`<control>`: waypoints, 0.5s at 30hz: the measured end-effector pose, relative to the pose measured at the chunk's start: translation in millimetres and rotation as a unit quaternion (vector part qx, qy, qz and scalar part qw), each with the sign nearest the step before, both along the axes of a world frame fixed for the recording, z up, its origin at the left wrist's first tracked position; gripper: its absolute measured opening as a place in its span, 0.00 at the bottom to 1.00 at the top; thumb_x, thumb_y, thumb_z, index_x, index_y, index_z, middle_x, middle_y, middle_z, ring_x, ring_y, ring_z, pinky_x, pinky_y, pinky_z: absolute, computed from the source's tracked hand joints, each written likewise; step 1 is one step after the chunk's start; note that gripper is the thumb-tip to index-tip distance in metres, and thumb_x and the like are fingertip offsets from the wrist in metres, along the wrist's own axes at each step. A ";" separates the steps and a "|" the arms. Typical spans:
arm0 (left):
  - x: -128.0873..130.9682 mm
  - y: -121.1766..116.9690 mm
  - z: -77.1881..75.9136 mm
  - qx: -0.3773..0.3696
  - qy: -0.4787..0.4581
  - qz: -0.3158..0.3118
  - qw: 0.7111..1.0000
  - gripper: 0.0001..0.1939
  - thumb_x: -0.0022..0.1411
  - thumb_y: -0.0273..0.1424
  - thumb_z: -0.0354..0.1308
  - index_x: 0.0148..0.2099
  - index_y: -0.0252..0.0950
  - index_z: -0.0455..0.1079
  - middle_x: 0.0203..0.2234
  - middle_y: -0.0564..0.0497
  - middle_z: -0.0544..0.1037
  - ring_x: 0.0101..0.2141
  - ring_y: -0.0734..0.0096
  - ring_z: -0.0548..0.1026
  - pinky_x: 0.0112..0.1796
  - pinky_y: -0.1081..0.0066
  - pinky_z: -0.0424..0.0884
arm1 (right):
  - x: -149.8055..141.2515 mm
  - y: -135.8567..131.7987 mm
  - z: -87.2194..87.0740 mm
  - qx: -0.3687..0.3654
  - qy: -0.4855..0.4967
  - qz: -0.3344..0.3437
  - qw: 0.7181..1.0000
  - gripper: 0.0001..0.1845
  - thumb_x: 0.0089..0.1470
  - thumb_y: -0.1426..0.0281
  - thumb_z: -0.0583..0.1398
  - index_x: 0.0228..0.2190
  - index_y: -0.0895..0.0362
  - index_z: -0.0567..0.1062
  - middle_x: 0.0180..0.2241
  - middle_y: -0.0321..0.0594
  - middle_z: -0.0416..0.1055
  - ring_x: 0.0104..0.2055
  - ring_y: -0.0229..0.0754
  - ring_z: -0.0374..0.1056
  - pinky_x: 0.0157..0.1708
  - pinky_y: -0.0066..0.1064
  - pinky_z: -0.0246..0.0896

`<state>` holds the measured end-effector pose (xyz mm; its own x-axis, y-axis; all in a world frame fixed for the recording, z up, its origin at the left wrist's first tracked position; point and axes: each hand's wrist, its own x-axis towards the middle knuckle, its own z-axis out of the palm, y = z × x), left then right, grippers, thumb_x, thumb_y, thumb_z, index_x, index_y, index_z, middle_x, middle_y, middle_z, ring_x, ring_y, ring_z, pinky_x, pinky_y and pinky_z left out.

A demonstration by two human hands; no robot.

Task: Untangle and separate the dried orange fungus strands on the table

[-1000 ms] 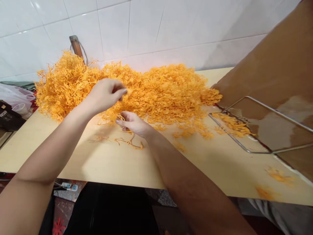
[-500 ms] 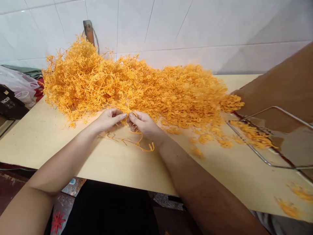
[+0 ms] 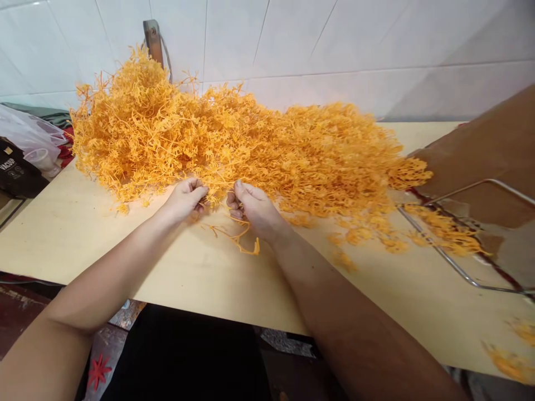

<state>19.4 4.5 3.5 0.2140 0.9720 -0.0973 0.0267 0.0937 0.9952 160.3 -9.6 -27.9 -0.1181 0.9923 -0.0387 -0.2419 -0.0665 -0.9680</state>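
Note:
A long heap of tangled orange, finely branching sprigs (image 3: 234, 133) lies across the table. At its near edge, my left hand (image 3: 186, 197) is closed, thumb pressed against the fingers, on part of an orange sprig. My right hand (image 3: 256, 207) sits a little to the right, also pinching the orange strands between thumb and fingers. Thin strands stretch between the two hands. Below them a loose orange stem (image 3: 240, 245) hangs or lies over the bare wood; I cannot tell which. The exact spots gripped are partly hidden by my fingers.
The pale wooden table (image 3: 184, 278) ends close to my body. A bent metal wire frame (image 3: 460, 272) and brown cardboard (image 3: 480, 150) stand at the right, with loose orange pieces (image 3: 510, 359) nearby. At the left are a black box (image 3: 19, 170) and a plastic cup (image 3: 42, 160).
My hands have moved apart, the right one shifting rightward and the left slightly back. The loose stem below them has shifted a little. The view has turned slightly.

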 end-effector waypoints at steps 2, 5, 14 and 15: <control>-2.0 -0.3 0.3 0.003 0.005 -0.017 1.000 0.12 0.55 0.19 0.48 0.22 0.34 0.52 0.12 0.62 0.59 0.13 0.86 0.61 0.18 0.81 0.57 | 0.7 -0.4 1.3 -0.012 0.008 -0.007 1.000 0.21 0.53 0.56 0.54 0.18 0.58 0.58 0.15 0.28 0.51 0.14 0.25 0.44 0.14 0.20 0.39; -3.2 0.1 -0.9 0.010 -0.002 -0.017 1.000 0.13 0.56 0.19 0.48 0.22 0.34 0.52 0.12 0.62 0.58 0.13 0.86 0.61 0.17 0.82 0.55 | 0.3 -3.4 5.2 -0.001 0.003 -0.002 1.000 0.22 0.52 0.55 0.54 0.18 0.58 0.58 0.13 0.26 0.48 0.13 0.25 0.41 0.14 0.21 0.35; 7.3 6.2 -2.7 0.002 -0.033 0.063 0.997 0.10 0.54 0.18 0.47 0.24 0.35 0.53 0.14 0.61 0.56 0.13 0.87 0.54 0.16 0.82 0.51 | -9.0 -21.5 20.2 0.190 0.019 0.008 0.982 0.23 0.52 0.55 0.54 0.17 0.56 0.53 0.15 0.27 0.44 0.16 0.27 0.39 0.16 0.24 0.37; 3.2 10.7 -4.1 0.004 -0.033 0.081 0.996 0.09 0.53 0.18 0.48 0.25 0.35 0.53 0.14 0.61 0.56 0.13 0.87 0.54 0.16 0.82 0.51 | -9.7 -26.0 21.7 0.216 -0.008 0.006 0.976 0.23 0.53 0.56 0.54 0.17 0.56 0.53 0.15 0.28 0.44 0.16 0.28 0.40 0.16 0.24 0.37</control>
